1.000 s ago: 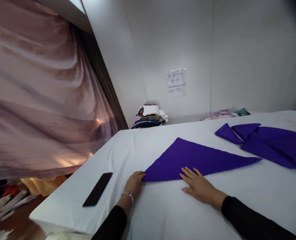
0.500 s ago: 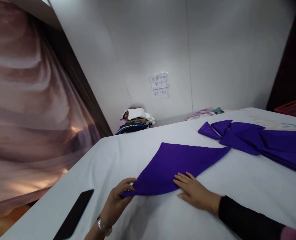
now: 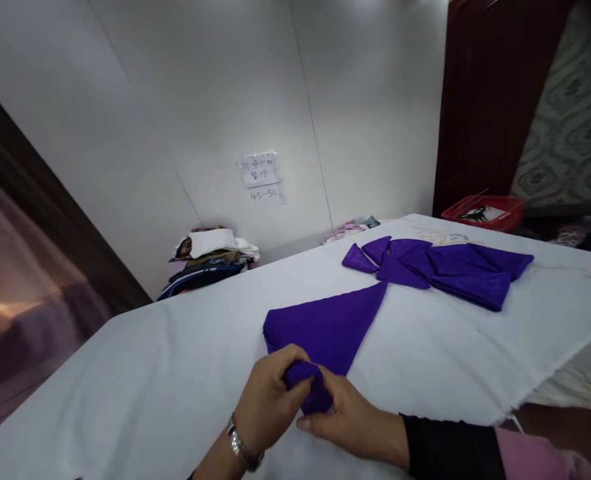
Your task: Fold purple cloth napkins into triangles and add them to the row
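A purple cloth napkin (image 3: pixel 322 330) lies on the white-covered table (image 3: pixel 185 387), its far part flat and its near end gathered up. My left hand (image 3: pixel 270 400), with a metal wristwatch, is closed around this bunched end. Close against it, my right hand (image 3: pixel 348 413) grips the same end from the other side, its thumb under the cloth. The fingers partly hide the gathered cloth. Beyond the napkin's far corner, several folded purple napkins (image 3: pixel 400 263) lie in pointed pieces, with a larger folded purple cloth (image 3: pixel 475 273) to their right.
A stack of folded clothes (image 3: pixel 210 257) stands at the table's far left edge, near the wall. Pinkish cloths (image 3: pixel 345 230) lie at the back. A red basket (image 3: pixel 490 212) with black-handled scissors sits at the far right. A handwritten paper sign (image 3: pixel 260 175) hangs on the wall.
The napkin's near corner has gone from lying flat to bunched up between both hands. My right hand has gone from resting open on the cloth to gripping it. The view has turned right.
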Demonstrator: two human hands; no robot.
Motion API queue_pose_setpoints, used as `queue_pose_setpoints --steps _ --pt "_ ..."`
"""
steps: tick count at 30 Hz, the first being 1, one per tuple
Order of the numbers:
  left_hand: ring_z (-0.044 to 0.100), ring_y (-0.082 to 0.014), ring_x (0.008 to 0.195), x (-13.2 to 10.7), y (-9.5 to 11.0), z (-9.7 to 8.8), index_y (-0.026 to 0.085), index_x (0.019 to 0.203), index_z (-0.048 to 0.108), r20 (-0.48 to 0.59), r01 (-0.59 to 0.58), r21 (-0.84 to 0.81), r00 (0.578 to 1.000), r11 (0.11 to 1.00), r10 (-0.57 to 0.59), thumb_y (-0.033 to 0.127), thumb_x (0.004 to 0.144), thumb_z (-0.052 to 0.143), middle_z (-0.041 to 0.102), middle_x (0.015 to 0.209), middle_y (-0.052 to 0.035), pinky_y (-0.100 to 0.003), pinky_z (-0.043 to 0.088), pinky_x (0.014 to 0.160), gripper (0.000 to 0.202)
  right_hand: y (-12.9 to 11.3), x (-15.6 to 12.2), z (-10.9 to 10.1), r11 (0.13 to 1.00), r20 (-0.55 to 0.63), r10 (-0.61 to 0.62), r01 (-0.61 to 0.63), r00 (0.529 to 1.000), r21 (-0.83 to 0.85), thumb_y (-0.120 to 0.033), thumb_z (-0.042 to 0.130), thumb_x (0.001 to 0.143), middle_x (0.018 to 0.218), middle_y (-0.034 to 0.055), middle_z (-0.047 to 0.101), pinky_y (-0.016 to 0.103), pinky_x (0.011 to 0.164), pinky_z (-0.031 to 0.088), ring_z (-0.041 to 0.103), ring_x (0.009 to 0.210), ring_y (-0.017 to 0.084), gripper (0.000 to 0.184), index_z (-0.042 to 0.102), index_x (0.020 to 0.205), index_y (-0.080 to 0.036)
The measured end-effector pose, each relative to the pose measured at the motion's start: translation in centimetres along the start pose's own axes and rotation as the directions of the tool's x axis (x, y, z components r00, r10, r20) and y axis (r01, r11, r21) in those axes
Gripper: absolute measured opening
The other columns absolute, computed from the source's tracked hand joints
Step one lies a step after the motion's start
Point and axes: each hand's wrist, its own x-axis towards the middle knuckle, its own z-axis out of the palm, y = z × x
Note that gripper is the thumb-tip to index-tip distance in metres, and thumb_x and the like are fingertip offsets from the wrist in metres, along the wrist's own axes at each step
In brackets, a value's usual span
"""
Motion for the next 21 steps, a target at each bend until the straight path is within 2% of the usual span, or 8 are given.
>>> queue_pose_setpoints --steps 4,5,7,9,12,14,17,21 --pt "0.055 -0.0114 0.060 2.1 1.3 0.2 0.023 0.074 0.057 0.023 -0.025 0.091 0.999 0.996 0.023 0.011 0.066 0.051 0.061 0.065 0.0063 -0.023 0.039 0.058 0.015 -0.4 1.1 -0.4 0.994 -0.137 0.038 -0.023 0.990 0.111 -0.029 0.059 0.078 0.072 -0.0023 0.052 0.023 0.057 0.040 0.045 0.062 0.010 0.018 0.057 0.092 -0.018" --pt "0.055 -0.0116 0.060 2.5 1.5 0.2 0.023 0.077 0.058 0.032 -0.026 0.094 0.999 0.995 0.024 0.012 0.067 0.052 0.061 0.066 0.0063 -0.024 0.039 0.059 0.016 -0.5 1.2 -0.6 0.990 -0.128 0.044 -0.026 0.991 0.140 -0.031 0.057 0.080 0.067 -0.0030 0.049 0.022 0.055 0.038 0.042 0.059 0.009 0.015 0.057 0.084 -0.017" --pt "0.057 -0.0130 0.063 3.2 1.5 0.0 0.023 0.087 0.060 0.066 -0.003 0.052 0.998 0.999 -0.001 0.015 0.068 0.055 0.064 0.072 0.0052 -0.025 0.041 0.061 0.021 -0.8 1.2 -0.9 0.981 -0.065 0.069 -0.056 0.996 0.186 -0.035 0.055 0.082 0.060 -0.0044 0.042 0.021 0.052 0.034 0.035 0.055 0.007 0.023 0.056 0.070 -0.015" --pt "0.060 -0.0158 0.073 3.7 0.9 -0.3 0.023 0.104 0.058 0.170 0.048 -0.102 0.985 0.994 -0.030 0.023 0.069 0.062 0.067 0.085 0.0019 -0.027 0.045 0.068 0.036 -1.4 0.7 -1.2 0.959 0.055 0.116 -0.126 0.992 0.253 -0.036 0.057 0.080 0.056 -0.0052 0.041 0.021 0.052 0.034 0.033 0.052 0.006 0.027 0.057 0.065 -0.015" --pt "0.058 -0.0224 0.101 4.1 -1.2 -0.3 0.020 0.127 0.045 0.428 0.189 -0.426 0.904 0.885 0.014 0.038 0.071 0.065 0.062 0.115 -0.0052 -0.034 0.046 0.087 0.063 -2.2 -0.1 -1.5 0.888 0.218 0.153 -0.230 0.964 0.397 -0.037 0.061 0.077 0.063 -0.0029 0.052 0.023 0.063 0.041 0.045 0.058 0.008 0.023 0.065 0.075 -0.015" --pt "0.050 -0.0246 0.115 3.9 -3.1 0.0 0.019 0.130 0.044 0.515 0.299 -0.504 0.857 0.810 0.005 0.047 0.076 0.059 0.057 0.125 -0.0071 -0.038 0.039 0.098 0.063 -2.3 -0.5 -1.8 0.848 0.255 0.179 -0.280 0.950 0.449 -0.039 0.064 0.074 0.068 -0.0007 0.057 0.026 0.068 0.043 0.051 0.063 0.010 0.025 0.068 0.080 -0.015" --pt "0.043 -0.0258 0.123 3.3 -5.9 1.1 0.017 0.122 0.053 0.545 0.443 -0.508 0.830 0.739 -0.123 0.056 0.080 0.049 0.055 0.128 -0.0084 -0.040 0.032 0.104 0.058 -1.7 -0.4 -3.0 0.829 0.230 0.261 -0.340 0.938 0.444 -0.039 0.068 0.069 0.065 -0.0004 0.059 0.025 0.065 0.043 0.051 0.058 0.009 0.028 0.069 0.077 -0.013" --pt "0.051 -0.0269 0.116 2.6 -8.4 2.0 0.017 0.109 0.063 0.562 0.561 -0.517 0.792 0.647 -0.237 0.067 0.077 0.042 0.062 0.117 -0.0103 -0.043 0.036 0.101 0.063 -0.3 0.7 -6.5 0.854 0.120 0.326 -0.347 0.938 0.388 -0.037 0.069 0.068 0.062 -0.0011 0.060 0.023 0.060 0.041 0.050 0.053 0.008 0.025 0.068 0.073 -0.012"
